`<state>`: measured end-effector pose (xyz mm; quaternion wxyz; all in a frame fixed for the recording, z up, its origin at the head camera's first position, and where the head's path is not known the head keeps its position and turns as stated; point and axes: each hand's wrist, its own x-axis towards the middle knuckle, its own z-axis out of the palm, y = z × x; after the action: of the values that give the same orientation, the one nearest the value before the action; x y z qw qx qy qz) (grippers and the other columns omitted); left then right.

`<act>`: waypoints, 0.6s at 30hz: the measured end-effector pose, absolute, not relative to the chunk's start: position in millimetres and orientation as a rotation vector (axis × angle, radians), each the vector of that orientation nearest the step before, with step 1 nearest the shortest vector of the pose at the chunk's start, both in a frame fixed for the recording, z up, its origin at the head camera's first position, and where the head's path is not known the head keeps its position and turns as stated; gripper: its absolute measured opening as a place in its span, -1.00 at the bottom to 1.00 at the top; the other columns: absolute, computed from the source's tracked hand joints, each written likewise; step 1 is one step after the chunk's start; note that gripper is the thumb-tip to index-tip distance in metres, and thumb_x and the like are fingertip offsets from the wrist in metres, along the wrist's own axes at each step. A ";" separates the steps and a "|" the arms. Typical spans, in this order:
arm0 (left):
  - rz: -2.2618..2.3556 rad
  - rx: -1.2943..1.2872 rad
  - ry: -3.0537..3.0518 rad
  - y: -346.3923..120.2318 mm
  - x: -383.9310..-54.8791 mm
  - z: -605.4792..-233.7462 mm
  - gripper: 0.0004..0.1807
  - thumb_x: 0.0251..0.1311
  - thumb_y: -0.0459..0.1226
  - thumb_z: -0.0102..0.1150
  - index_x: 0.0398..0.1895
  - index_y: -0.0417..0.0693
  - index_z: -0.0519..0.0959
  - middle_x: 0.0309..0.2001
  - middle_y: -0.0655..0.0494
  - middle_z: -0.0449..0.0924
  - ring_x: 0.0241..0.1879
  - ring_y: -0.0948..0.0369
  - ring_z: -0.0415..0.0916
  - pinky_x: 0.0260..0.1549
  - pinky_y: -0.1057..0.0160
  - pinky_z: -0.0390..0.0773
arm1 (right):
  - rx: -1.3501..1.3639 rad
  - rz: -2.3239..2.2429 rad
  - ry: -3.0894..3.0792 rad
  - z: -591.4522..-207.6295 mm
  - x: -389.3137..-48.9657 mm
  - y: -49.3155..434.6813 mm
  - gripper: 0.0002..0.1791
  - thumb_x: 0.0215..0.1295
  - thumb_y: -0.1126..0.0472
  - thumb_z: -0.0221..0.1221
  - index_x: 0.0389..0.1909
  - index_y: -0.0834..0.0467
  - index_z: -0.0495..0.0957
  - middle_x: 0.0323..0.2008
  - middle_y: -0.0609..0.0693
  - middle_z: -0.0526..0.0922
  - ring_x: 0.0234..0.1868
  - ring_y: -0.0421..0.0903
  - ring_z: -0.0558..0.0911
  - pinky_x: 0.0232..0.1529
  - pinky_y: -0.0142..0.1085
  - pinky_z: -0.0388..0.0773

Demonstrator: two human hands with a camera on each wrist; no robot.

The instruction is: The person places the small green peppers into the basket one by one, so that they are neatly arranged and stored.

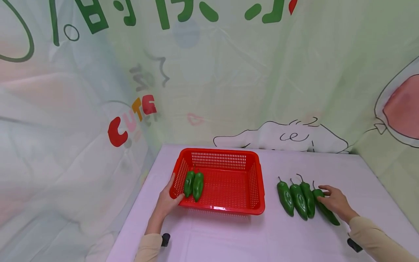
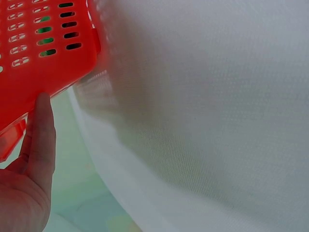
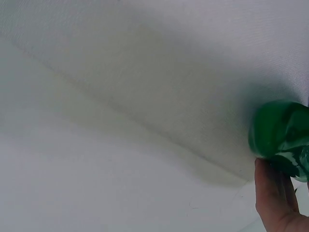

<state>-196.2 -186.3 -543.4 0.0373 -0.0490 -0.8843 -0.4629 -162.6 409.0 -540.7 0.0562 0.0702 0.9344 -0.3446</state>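
Note:
A red plastic basket [image 1: 226, 210] with slotted walls stands on the table, holding two green peppers [image 1: 198, 186] near its left side. My left hand [image 1: 167, 201] grips the basket's front left corner, its thumb by the front rim and the fingers along the left wall. In the left wrist view a finger [image 2: 42, 140] touches the red wall. To the right of the basket, my right hand [image 1: 337, 203] holds the rightmost green pepper [image 1: 328, 213] between thumb and fingers. Three more green peppers [image 1: 298, 202] lie side by side just left of it, stems pointing away.
A pale cloth covers the table [image 1: 222, 242]. Printed fabric curtains [image 1: 209, 80] hang behind it and at both sides. Small black devices [image 1: 166, 239] are worn at both wrists.

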 end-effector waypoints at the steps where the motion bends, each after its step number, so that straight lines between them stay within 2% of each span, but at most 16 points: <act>1: -1.422 -0.148 -2.714 -186.1 -196.2 -543.2 -0.04 0.12 -0.25 0.25 0.58 0.04 0.01 0.44 -0.14 0.24 0.30 -0.12 0.33 0.12 -0.15 0.48 | 0.218 -1.045 2.833 -541.5 -162.7 409.2 -0.38 0.30 0.30 0.09 0.24 0.60 0.16 0.10 0.70 0.26 0.04 0.55 0.40 -0.04 0.21 0.53; 18: -1.423 -0.135 -2.712 -185.5 -195.7 -542.8 -0.04 0.10 -0.22 0.26 0.58 0.05 0.02 0.42 -0.16 0.27 0.29 -0.12 0.35 0.09 -0.15 0.51 | 0.227 -1.068 2.819 -531.3 -166.3 404.9 -0.38 0.32 0.28 0.06 0.24 0.62 0.14 0.09 0.71 0.27 0.02 0.52 0.45 -0.10 0.13 0.59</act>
<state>-195.7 -185.5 -542.8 0.0381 -0.0441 -0.8839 -0.4640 -166.3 404.9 -531.3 0.0590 0.0748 0.9309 -0.3526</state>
